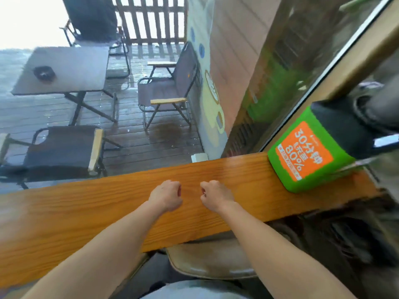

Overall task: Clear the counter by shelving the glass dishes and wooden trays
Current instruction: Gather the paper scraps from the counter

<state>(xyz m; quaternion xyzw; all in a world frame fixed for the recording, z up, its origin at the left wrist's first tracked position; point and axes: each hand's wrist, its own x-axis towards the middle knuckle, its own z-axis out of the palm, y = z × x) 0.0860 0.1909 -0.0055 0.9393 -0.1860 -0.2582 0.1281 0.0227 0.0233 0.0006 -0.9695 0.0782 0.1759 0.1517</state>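
Both my arms reach out over a long wooden counter that runs along a window. My left hand is curled into a loose fist above the wood, holding nothing. My right hand is curled the same way a short gap to its right, also holding nothing. No glass dish or wooden tray shows anywhere in this view.
A green and orange box-shaped device stands on the counter's right end. A padded stool sits under the counter's near edge. Through the glass lies a wet deck with a folding table and folding chairs.
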